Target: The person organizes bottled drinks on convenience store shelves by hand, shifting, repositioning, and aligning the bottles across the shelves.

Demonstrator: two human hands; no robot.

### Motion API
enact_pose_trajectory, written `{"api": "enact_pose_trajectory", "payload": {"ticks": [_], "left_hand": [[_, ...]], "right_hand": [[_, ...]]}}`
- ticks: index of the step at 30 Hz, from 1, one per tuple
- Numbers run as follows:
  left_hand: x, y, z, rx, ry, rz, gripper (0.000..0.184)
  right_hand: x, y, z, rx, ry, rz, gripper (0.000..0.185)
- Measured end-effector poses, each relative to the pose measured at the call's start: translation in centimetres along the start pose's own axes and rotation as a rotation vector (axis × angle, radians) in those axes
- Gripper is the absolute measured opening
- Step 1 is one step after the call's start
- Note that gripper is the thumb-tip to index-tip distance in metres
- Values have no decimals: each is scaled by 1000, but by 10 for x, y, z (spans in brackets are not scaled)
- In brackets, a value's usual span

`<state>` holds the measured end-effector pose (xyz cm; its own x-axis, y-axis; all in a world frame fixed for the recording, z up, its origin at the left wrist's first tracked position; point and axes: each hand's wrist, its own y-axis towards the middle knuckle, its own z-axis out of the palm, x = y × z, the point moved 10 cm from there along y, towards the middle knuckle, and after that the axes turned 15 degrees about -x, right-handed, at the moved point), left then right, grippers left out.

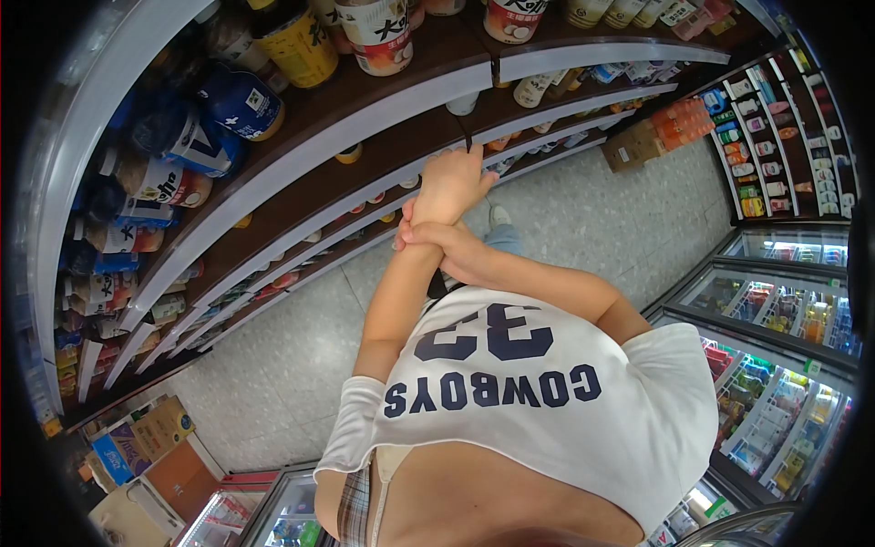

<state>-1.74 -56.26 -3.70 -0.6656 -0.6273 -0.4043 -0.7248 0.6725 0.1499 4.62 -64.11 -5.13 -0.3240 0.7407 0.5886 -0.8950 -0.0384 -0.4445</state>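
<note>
My left hand [451, 185] is stretched out in front of me, back upward, near the lower shelves. Its thumb and index finger stand apart, and nothing shows in it. My right hand [451, 248] crosses over and is wrapped round my left wrist. Both arms reach forward from a white shirt [538, 392] with dark "COWBOYS 33" lettering, seen upside down. Beyond the hands a curved brown shelf [401, 118] with pale edging holds drinks, among them a white-labelled bottle [375, 41] and a blue bottle [239, 102].
Glass-fronted fridges [775, 365] stand at the right. Cardboard boxes [633, 146] sit on the grey tiled floor [556, 201] by the shelf end, and more boxes [137, 442] at the lower left. Another stocked shelf [766, 137] stands at the far right.
</note>
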Motion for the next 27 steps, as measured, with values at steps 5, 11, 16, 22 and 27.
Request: {"api": "enact_pose_trajectory", "payload": {"ticks": [5, 11, 16, 22, 27], "left_hand": [[2, 4, 16, 86, -117, 58, 54], [-4, 25, 3, 65, -194, 76, 57], [24, 22, 40, 204, -2, -65, 57], [41, 18, 90, 395, -26, -127, 57], [61, 14, 142, 436, -78, -148, 64]], "right_hand": [[7, -4, 6, -103, 29, -52, 31], [-13, 10, 2, -11, -76, -101, 32], [-16, 16, -15, -135, -17, -21, 29], [-32, 25, -36, -245, 65, 85, 27], [-51, 36, -59, -389, 81, 165, 23]]}}
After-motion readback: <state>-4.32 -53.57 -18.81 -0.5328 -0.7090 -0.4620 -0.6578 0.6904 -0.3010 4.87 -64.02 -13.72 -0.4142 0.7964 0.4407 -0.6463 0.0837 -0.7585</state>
